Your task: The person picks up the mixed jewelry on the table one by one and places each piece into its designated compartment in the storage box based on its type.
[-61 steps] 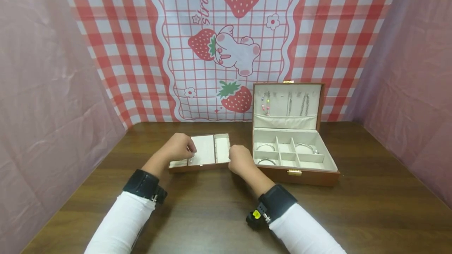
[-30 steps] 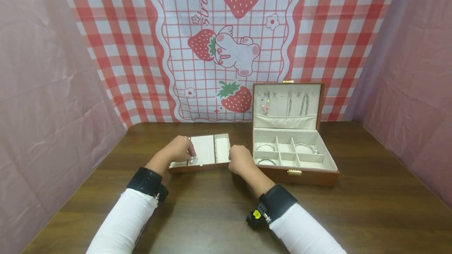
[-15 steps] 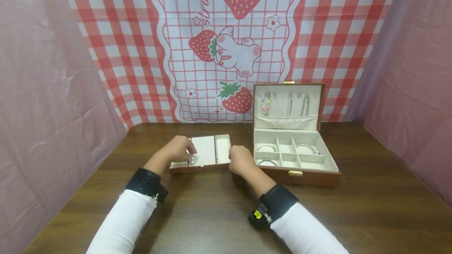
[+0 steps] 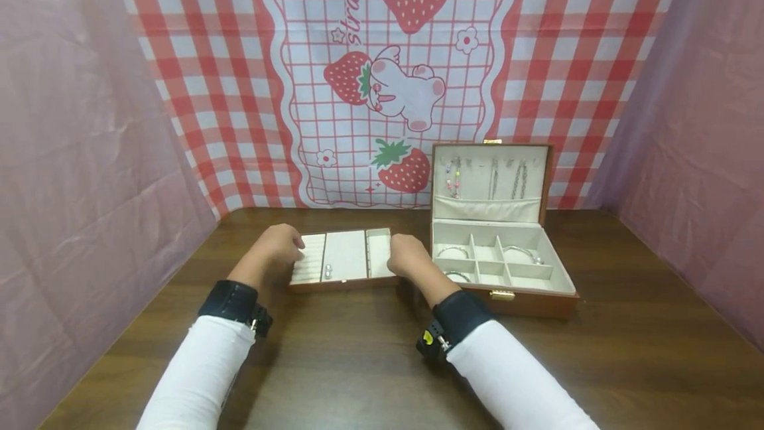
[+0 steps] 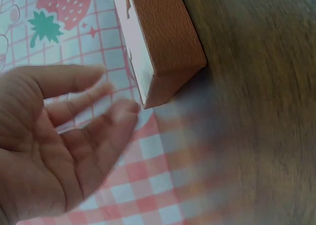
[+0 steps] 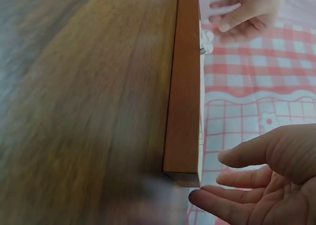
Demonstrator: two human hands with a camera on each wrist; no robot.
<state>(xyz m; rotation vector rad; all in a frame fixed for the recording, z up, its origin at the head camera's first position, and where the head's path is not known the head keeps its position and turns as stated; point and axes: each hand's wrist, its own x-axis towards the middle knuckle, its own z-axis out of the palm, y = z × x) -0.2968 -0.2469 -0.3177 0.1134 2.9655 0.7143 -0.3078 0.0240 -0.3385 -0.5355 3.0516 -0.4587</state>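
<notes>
A shallow brown tray (image 4: 346, 284) with a pale lining lies on the table, divided into a ridged ring section at left, a flat middle panel and a narrow slot at right. Two small shiny pieces (image 4: 327, 271), perhaps earrings, sit at the front left of the middle panel. My left hand (image 4: 274, 247) is just off the tray's left end; in the left wrist view its loosely bent fingers (image 5: 94, 136) hold nothing. At the other end is my right hand (image 4: 412, 261). Its fingers (image 6: 227, 203) are spread beside the tray's corner, and contact there is unclear.
Right of the tray stands an open brown jewelry box (image 4: 525, 300) with bracelets in its compartments. Several necklaces (image 4: 519, 179) and a beaded bracelet (image 4: 453, 179) hang inside its lid. A strawberry-print cloth (image 4: 358, 118) rises behind the wooden table (image 4: 358, 363).
My left hand has let go of the small shiny pieces, leaving them on the middle panel, and moved left past the tray's end. The right hand has shifted slightly upward in the head view.
</notes>
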